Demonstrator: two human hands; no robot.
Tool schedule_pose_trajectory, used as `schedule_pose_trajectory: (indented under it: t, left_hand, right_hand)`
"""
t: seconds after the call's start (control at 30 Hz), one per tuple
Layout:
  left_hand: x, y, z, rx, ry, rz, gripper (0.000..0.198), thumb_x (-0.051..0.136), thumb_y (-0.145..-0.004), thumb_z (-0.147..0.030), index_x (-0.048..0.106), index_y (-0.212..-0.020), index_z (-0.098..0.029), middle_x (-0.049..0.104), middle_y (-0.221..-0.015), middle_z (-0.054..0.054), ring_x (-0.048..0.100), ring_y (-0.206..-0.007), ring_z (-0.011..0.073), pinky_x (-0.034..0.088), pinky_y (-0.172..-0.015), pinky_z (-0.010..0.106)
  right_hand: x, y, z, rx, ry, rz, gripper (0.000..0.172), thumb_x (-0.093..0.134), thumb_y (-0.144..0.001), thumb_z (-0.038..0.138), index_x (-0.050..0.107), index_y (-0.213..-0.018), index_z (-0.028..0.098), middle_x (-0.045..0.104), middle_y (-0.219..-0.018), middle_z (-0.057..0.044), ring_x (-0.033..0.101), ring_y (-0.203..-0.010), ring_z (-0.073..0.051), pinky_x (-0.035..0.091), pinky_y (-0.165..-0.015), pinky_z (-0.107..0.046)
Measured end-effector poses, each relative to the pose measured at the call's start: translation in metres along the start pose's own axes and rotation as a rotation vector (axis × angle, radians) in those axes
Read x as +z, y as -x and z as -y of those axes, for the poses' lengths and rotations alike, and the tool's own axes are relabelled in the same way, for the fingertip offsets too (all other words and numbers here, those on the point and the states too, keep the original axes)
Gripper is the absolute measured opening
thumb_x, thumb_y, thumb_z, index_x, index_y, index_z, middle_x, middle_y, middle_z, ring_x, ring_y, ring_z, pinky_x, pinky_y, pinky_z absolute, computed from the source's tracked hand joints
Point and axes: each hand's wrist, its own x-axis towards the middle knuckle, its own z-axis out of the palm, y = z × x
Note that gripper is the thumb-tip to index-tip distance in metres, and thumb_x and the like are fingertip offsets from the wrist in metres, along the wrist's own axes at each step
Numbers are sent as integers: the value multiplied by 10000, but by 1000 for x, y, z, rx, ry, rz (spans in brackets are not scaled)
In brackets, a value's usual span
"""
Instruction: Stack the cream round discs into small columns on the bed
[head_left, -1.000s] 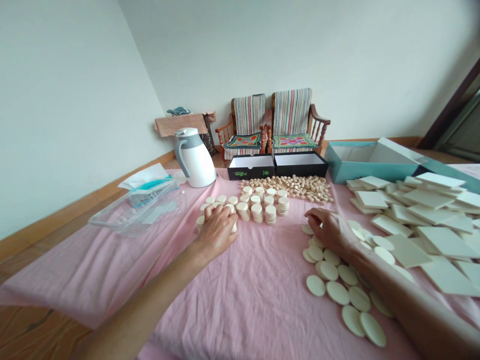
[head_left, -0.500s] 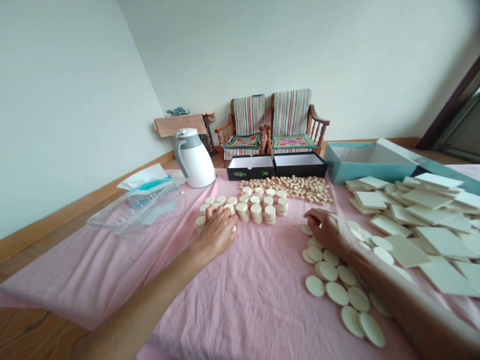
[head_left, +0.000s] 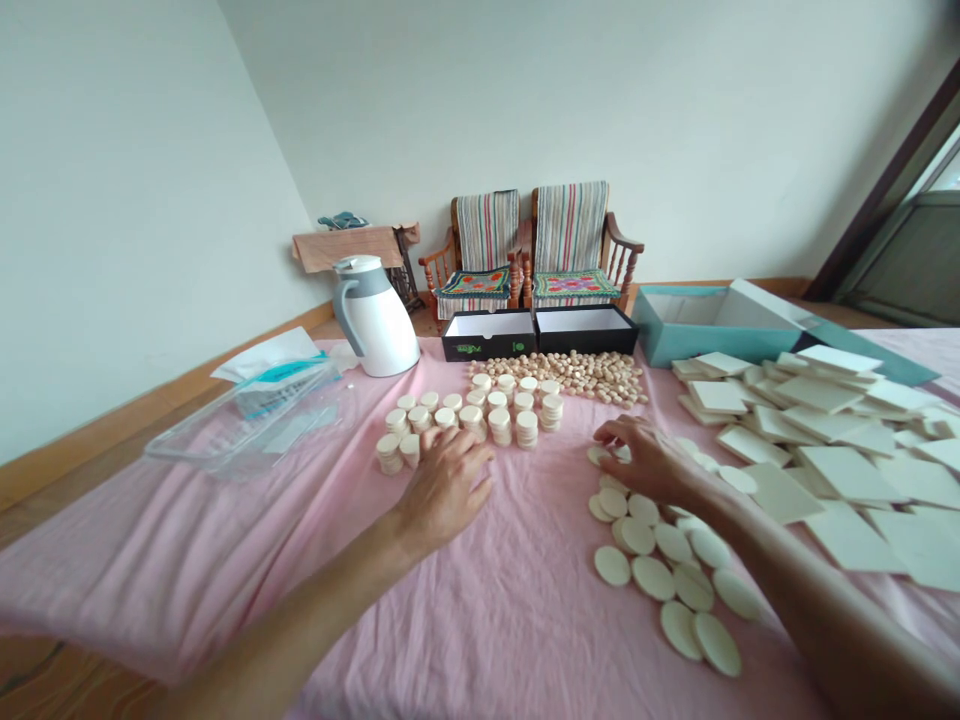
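Left hand (head_left: 448, 482) adjoins disc stacks (head_left: 471, 416), presumably columned for compactness, toward far edge of table (head_left: 517, 590); right hand (head_left: 646, 458) overhangs loose discs (head_left: 673, 542); both grips indeterminable.

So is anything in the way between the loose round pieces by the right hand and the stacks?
Nothing visible is between the loose discs by the right hand and the nearest stack, just pink cloth. The left hand is in front of some stacks farther left.

Standing upright, close together in uneven rows on the pink cloth (head_left: 540, 610): short stacks of round cream discs (head_left: 526, 429), plain-faced. To the right, scattered and partly overlapping, mostly flat: thin loose discs (head_left: 653, 578), likewise pale and round.
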Motion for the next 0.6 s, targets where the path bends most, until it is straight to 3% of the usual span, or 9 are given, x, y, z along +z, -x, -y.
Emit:
schedule_pose_trajectory:
  t: [0.13,0.27,0.4,0.47,0.6]
  left_hand:
    - [9,3,-13,37,113,65,68,566,-808,-232,607,-858,-213,592,-884,22,500,-936,207,297,-876,402]
    - [17,1,-21,59,175,113,62,577,-797,-226,609,-846,-206,597,-860,26,521,-908,209,332,-862,393]
    - [24,-5,-28,47,253,108,177,608,-767,-218,581,-942,-204,590,-922,36,531,-938,210,392,-857,348]
    - [27,-9,-30,27,294,101,274,614,-762,-221,545,-1026,-201,574,-974,45,534,-952,206,422,-845,325]
    - [32,-21,-40,14,317,104,364,628,-763,-304,501,-1087,-198,534,-1055,63,539,-969,213,458,-828,324]
  right_hand:
    - [-6,3,10,-25,58,36,202,556,-720,239,649,-886,172,631,-814,-69,568,-785,-191,395,-700,-284]
    - [3,5,29,-2,100,-1,141,534,-730,198,640,-818,168,615,-790,-74,567,-749,-188,379,-666,-287]
    - [14,5,45,-24,-167,-58,179,524,-783,262,612,-907,166,624,-807,-50,570,-672,-137,397,-617,-243]
    - [15,4,46,-29,-254,-120,187,518,-800,286,598,-923,170,630,-833,-41,572,-660,-123,404,-611,-233]
    - [11,-1,31,-13,-190,-229,143,466,-820,227,599,-810,172,615,-752,-30,559,-644,-126,395,-616,-236]
